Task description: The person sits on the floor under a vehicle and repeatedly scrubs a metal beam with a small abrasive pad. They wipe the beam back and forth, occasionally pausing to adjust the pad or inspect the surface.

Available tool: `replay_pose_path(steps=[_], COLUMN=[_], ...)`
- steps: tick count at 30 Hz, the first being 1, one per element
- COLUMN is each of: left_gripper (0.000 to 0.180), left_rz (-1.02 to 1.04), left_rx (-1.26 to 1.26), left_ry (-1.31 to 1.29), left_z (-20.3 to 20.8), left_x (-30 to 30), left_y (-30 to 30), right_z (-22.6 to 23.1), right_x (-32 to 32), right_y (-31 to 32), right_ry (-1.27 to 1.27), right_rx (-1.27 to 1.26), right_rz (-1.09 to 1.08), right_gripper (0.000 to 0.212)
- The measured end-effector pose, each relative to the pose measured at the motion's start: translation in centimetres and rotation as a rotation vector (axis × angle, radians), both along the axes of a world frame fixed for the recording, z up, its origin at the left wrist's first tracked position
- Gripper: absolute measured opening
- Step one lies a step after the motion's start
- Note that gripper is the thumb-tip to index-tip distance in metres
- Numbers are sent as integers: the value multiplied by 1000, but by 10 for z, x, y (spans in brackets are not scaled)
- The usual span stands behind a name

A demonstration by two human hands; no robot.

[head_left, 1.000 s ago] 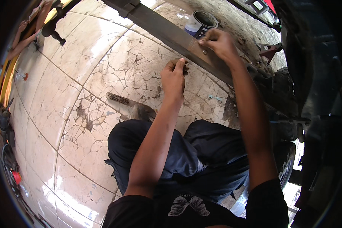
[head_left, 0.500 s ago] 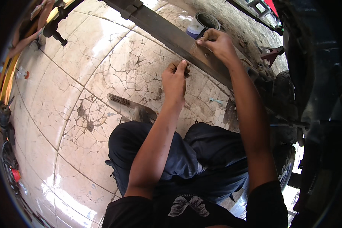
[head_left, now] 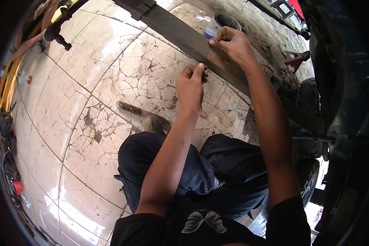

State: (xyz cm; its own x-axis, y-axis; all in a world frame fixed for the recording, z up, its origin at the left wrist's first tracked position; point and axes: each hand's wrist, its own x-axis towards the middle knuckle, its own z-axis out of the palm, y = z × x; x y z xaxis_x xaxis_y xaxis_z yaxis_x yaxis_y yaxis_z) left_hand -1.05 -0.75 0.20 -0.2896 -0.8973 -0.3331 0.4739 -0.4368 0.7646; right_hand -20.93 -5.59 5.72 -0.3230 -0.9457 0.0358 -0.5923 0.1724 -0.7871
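My right hand (head_left: 235, 46) is closed in a pinch above a long dark metal beam (head_left: 178, 35). Whatever sits between its thumb and forefinger is too small to make out. On the near side of the beam my left hand (head_left: 190, 84) has its thumb pressed to curled, darkened fingers. Its grip hides anything it may hold. A hole or bolt (head_left: 226, 61) shows on the beam's face below my right hand. Just beyond that hand stands an open can (head_left: 211, 32), white and blue outside with a dark inside.
A brush with dark bristles (head_left: 129, 107) lies on the cracked tile floor (head_left: 106, 74) near my knee. To the right are a reddish stand (head_left: 296, 60), a tyre (head_left: 309, 96) and large dark vehicle parts. Another person's arm (head_left: 26, 47) shows at the upper left.
My right hand has shifted very slightly left relative to the can and beam. My left hand stays closed in nearly the same place. The whole view has moved a little.
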Motion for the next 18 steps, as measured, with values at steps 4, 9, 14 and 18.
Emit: replay_pose_path(steps=[4, 9, 14, 18], left_gripper=[21, 23, 24, 21], left_rz=[32, 6, -25, 27], left_rx=[26, 39, 2, 58], left_ry=[22, 75, 40, 67], left_z=[8, 14, 4, 13], left_x=[4, 15, 5, 1], left_y=[3, 3, 1, 6], right_z=[8, 1, 16, 6], right_x=[0, -26, 22, 8], right_y=[12, 39, 5, -7], right_ry=[236, 46, 201, 241], right_rx=[-6, -43, -12, 2], right_rz=[78, 66, -19, 44], right_gripper=[23, 24, 27, 26])
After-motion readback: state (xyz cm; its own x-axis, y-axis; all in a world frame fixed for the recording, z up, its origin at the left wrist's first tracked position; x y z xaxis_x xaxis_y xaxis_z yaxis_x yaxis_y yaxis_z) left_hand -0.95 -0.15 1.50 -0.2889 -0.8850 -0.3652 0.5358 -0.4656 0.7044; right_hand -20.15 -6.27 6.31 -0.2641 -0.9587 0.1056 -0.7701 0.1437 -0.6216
